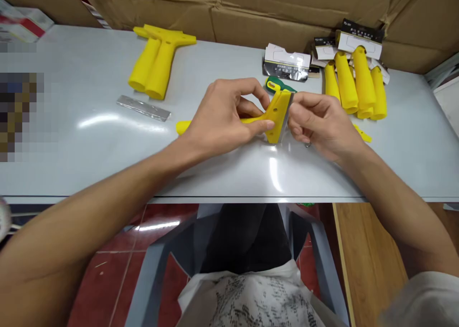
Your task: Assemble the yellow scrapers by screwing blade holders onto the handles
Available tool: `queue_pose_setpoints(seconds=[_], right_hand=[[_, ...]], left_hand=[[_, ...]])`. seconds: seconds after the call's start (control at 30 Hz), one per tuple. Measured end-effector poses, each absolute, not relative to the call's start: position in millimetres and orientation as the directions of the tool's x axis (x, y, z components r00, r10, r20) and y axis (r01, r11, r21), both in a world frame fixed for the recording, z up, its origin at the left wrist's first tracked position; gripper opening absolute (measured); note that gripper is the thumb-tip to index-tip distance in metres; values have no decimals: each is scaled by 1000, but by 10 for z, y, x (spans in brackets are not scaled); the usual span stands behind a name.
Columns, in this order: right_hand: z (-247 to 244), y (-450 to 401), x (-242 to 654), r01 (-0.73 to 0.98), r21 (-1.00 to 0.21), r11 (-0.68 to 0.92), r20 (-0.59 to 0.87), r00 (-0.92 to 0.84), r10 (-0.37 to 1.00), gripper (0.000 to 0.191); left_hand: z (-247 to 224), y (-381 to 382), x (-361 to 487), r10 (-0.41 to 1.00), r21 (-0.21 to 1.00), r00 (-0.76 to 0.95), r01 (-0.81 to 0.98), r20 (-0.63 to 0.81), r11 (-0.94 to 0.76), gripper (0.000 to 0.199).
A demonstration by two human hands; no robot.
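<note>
Near the middle of the table, my left hand (pixel 229 114) grips a yellow scraper (pixel 278 116) by its neck and head, its handle end showing left of the hand. A thin grey metal blade (pixel 286 119) lies along the right edge of the scraper head. My right hand (pixel 321 119) pinches at the upper end of that blade, fingers closed together. Just behind the scraper head lies a green and yellow screwdriver handle (pixel 279 84), partly hidden.
Two yellow scraper handles (pixel 158 61) lie at the back left, with a wrapped metal blade (pixel 143 108) before them. Several packaged yellow scrapers (pixel 358 83) sit at the back right beside a black-and-white card (pixel 286 63). Cardboard (pixel 258 11) stands along the back.
</note>
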State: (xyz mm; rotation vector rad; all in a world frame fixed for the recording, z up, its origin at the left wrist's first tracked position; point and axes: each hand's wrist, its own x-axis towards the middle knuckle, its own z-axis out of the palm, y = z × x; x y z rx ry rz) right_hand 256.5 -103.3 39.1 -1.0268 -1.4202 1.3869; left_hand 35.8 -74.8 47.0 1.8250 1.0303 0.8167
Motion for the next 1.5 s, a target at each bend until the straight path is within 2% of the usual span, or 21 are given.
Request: queue_pose_setpoints(seconds=[0.27, 0.4, 0.5, 0.83, 1.07, 1.23, 1.37, 1.5], right_hand=[[354, -1009, 2573, -10, -998, 60, 60, -290, 955, 37], [327, -1022, 2581, 74, -986, 149, 128, -235, 963, 34], [323, -1023, 2589, 127, -982, 143, 114, -213, 970, 34], [347, -1006, 2574, 10, -1000, 14, 10, -260, 966, 28], [337, -1018, 2580, -18, -1000, 8, 12, -249, 969, 25], [345, -1044, 2569, 64, -996, 59, 45, -208, 977, 25], [338, -1038, 2575, 11, -1000, 26, 22, -216, 976, 27], [312, -1023, 2579, 47, -995, 89, 80, -168, 982, 30]], left_hand=[[446, -770, 382, 886, 897, 444, 328, 130, -296, 35], [440, -788, 401, 894, 900, 429, 327, 129, -287, 36], [436, -795, 403, 895, 903, 427, 322, 129, -284, 36], [419, -774, 402, 888, 919, 446, 292, 113, -264, 43], [427, -778, 406, 890, 911, 437, 305, 126, -279, 41], [457, -794, 402, 882, 924, 459, 280, 110, -261, 40], [449, -795, 406, 884, 921, 455, 287, 110, -262, 39], [402, -779, 407, 887, 935, 453, 265, 94, -234, 42]])
